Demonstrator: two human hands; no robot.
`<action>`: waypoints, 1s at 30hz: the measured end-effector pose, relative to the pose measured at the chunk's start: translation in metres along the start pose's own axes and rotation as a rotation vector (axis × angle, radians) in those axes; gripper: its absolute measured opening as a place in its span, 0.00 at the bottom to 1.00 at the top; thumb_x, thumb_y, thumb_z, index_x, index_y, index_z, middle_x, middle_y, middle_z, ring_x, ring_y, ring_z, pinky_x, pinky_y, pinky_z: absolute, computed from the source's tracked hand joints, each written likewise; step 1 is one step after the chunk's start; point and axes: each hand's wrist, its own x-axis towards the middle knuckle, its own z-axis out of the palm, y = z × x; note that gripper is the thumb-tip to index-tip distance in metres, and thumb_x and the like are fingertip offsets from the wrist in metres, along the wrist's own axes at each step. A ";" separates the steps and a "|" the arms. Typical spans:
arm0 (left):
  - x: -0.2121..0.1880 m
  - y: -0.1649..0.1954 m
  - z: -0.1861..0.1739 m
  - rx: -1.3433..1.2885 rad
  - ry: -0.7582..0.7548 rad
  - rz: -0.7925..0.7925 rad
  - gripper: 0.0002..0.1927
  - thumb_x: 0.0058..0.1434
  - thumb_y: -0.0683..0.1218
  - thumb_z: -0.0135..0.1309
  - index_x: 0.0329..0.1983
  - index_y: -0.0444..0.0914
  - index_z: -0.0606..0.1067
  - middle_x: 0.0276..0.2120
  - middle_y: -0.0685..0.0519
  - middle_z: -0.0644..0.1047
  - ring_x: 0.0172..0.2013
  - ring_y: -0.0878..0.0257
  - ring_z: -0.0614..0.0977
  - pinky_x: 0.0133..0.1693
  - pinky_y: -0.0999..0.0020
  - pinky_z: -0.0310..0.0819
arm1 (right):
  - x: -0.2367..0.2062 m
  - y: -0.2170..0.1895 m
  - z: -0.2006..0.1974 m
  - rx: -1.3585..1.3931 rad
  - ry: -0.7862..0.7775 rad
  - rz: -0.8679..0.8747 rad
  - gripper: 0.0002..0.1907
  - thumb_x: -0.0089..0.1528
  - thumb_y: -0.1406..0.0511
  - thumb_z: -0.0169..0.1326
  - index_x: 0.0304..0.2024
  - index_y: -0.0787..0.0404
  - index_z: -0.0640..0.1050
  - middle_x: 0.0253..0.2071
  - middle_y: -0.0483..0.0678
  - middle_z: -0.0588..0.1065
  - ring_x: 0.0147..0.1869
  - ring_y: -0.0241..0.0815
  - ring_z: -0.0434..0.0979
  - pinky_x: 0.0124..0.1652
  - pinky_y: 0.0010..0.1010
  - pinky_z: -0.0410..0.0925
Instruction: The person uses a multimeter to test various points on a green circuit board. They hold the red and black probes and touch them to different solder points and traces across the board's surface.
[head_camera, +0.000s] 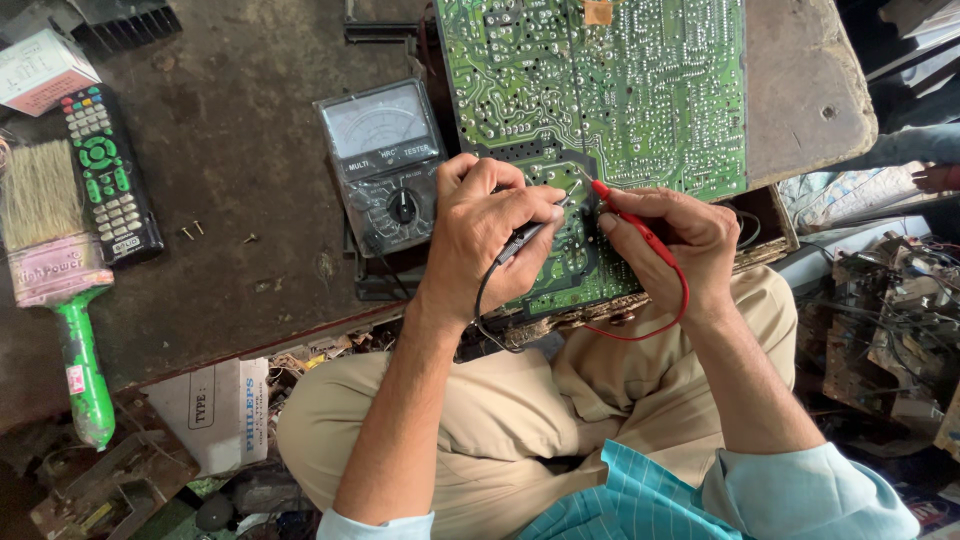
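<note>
Workbench (250, 150): dark, worn, stained surface, filling the upper left of the head view.

Circuit board (600, 100): large, green, solder side up, lying across the bench edge and reaching toward the person's lap. Both hands work at its near edge.

Paintbrush (55, 270): green handle, pink ferrule, pale bristles, at the far left of the bench. Just beside it lies a black remote control (105, 175) with green and coloured buttons.

Analog multimeter (385, 160): grey, needle dial above, rotary selector below, touching the board's left edge, just beyond the left hand.

Left hand (485, 235): fingers curled narrow, pinching the black probe (525, 238) like a pen, tip down on the board. Its black lead loops down under the wrist.

Right hand (675, 245): fingers closed in a tight pinch on the red probe (625, 215), tip on the board just beside the black tip. The red lead (650, 325) curves round below the hand.

Cardboard box (215, 410): white, lying under the bench edge near the left knee.

Screws (192, 231): two small ones, loose on the bench, between remote and multimeter.
</note>
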 end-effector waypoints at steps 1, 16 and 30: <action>0.000 0.000 0.000 -0.001 0.002 -0.002 0.09 0.57 0.40 0.66 0.38 0.42 0.78 0.43 0.60 0.83 0.45 0.61 0.77 0.57 0.58 0.61 | 0.000 0.001 0.000 0.000 -0.001 0.004 0.10 0.63 0.75 0.63 0.48 0.66 0.83 0.46 0.50 0.83 0.45 0.30 0.81 0.43 0.20 0.74; -0.007 0.000 -0.004 -0.036 0.241 -0.076 0.12 0.64 0.46 0.67 0.47 0.40 0.79 0.44 0.55 0.83 0.44 0.59 0.81 0.48 0.68 0.72 | -0.014 0.017 0.000 0.134 0.096 -0.108 0.08 0.62 0.79 0.64 0.41 0.67 0.79 0.41 0.48 0.79 0.40 0.29 0.77 0.39 0.20 0.70; -0.004 0.000 -0.002 -0.056 0.239 -0.109 0.06 0.70 0.42 0.62 0.47 0.38 0.78 0.45 0.52 0.81 0.48 0.57 0.79 0.51 0.65 0.69 | -0.016 0.024 -0.003 0.188 0.003 -0.228 0.09 0.59 0.79 0.60 0.34 0.66 0.73 0.33 0.50 0.76 0.29 0.31 0.73 0.31 0.22 0.67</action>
